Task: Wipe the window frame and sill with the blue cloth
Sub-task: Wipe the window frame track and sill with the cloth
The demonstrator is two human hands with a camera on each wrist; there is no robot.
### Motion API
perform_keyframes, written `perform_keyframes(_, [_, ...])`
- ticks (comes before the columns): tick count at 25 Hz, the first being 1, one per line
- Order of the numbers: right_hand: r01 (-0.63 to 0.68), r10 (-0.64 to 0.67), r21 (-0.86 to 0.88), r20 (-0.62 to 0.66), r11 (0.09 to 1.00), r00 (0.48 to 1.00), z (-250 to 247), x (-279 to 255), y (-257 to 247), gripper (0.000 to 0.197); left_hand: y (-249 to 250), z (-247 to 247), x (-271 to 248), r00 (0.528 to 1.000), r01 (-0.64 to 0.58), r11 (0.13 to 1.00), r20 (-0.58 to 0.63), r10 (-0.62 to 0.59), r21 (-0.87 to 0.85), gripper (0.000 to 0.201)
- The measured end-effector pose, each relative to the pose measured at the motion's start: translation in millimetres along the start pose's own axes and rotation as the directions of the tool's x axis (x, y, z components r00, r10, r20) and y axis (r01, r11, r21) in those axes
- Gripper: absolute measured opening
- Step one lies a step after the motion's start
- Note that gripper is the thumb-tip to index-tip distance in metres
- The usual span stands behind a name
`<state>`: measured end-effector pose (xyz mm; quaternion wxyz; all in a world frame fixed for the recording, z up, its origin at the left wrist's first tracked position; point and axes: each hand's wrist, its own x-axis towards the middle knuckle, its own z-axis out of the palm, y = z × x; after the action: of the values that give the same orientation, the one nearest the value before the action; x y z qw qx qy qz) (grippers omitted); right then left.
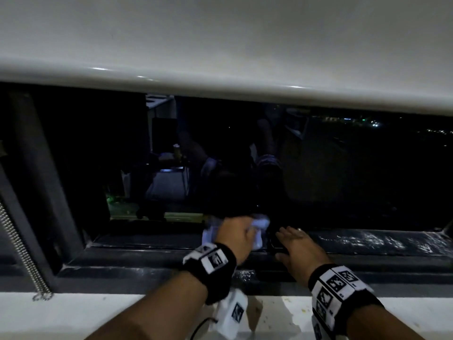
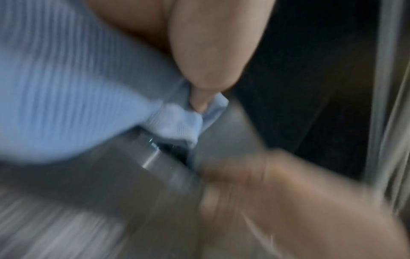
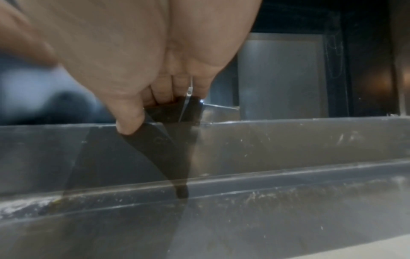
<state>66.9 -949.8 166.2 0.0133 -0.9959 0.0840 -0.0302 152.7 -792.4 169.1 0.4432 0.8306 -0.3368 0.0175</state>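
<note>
My left hand (image 1: 245, 230) grips a bunched light blue cloth (image 1: 261, 223) and presses it on the dark window frame's bottom track (image 1: 152, 239), close to the glass. In the left wrist view the thumb (image 2: 204, 73) pinches a fold of the cloth (image 2: 66, 87); that picture is blurred. My right hand (image 1: 289, 238) lies just right of the cloth with its fingers stretched out, resting on a small black latch block (image 1: 275, 246). The right wrist view shows its fingertips (image 3: 164, 94) on that black block (image 3: 177, 112) and the thumb against the grey frame rail (image 3: 288, 140).
White dust specks cover the track (image 1: 367, 241) to the right of my hands and the rail (image 3: 26, 206). A white ledge (image 1: 73, 312) runs below the frame, a coiled metal spring (image 1: 22, 249) hangs at the left, and a white panel (image 1: 220, 45) overhangs the dark glass (image 1: 343, 168).
</note>
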Motion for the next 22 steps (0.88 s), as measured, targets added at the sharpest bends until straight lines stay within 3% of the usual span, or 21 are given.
perform_keyframes(2, [-0.005, 0.005, 0.021, -0.01, 1.0, 1.0, 2.1, -0.9, 1.1, 0.064, -4.7, 13.6, -32.6, 0.985, -0.105, 0.994, 0.14, 0.105, -0.003, 0.026])
perform_keyframes(4, [0.005, -0.005, 0.003, -0.015, 1.0, 1.0, 3.5, -0.2, 2.1, 0.064, -12.5, 2.5, -45.1, 0.98, -0.127, 0.991, 0.148, 0.132, -0.043, 0.026])
perform_keyframes(6, [-0.001, 0.001, -0.013, -0.009, 1.0, 1.0, 3.6, -0.1, 1.4, 0.061, -19.1, -16.5, -23.3, 0.998, -0.011, 1.0, -0.068, 0.01, -0.016, 0.02])
perform_keyframes(8, [-0.015, 0.014, -0.013, -0.008, 1.0, 1.0, 4.4, 0.0, 0.4, 0.059, -20.4, -30.3, 4.8, 0.975, 0.078, 0.995, -0.211, -0.065, 0.054, 0.02])
perform_keyframes(9, [-0.017, 0.017, -0.012, -0.007, 1.0, 1.0, 4.3, -0.5, 0.5, 0.059, -16.6, -28.9, 16.3, 0.979, 0.082, 0.991, -0.194, -0.061, 0.102, 0.024])
perform_keyframes(13, [-0.009, 0.009, 0.006, -0.018, 1.0, 1.0, 3.0, -2.6, -0.1, 0.059, 1.1, 16.4, 10.4, 0.994, -0.008, 0.976, 0.112, -0.017, 0.219, 0.022])
perform_keyframes(17, [0.002, -0.001, 0.057, -0.018, 0.998, 1.0, 3.1, -1.8, 0.0, 0.062, -7.1, 11.4, -20.3, 0.968, -0.116, 0.993, 0.226, 0.107, 0.026, 0.022])
perform_keyframes(19, [0.005, -0.004, 0.036, -0.015, 0.999, 1.0, 3.4, -2.7, 0.6, 0.061, -10.1, 0.2, -6.8, 0.988, -0.038, 0.999, 0.146, 0.041, -0.024, 0.022])
perform_keyframes(21, [-0.001, 0.002, 0.028, -0.019, 1.0, 1.0, 3.6, -3.9, 1.2, 0.059, -11.8, -2.0, 22.6, 0.996, 0.091, 0.995, -0.012, -0.091, 0.031, 0.024])
perform_keyframes(22, [-0.001, 0.002, 0.026, -0.023, 1.0, 1.0, 4.0, -4.0, 1.6, 0.058, -8.0, 0.6, 32.8, 0.991, 0.13, 0.989, -0.027, -0.128, 0.075, 0.027])
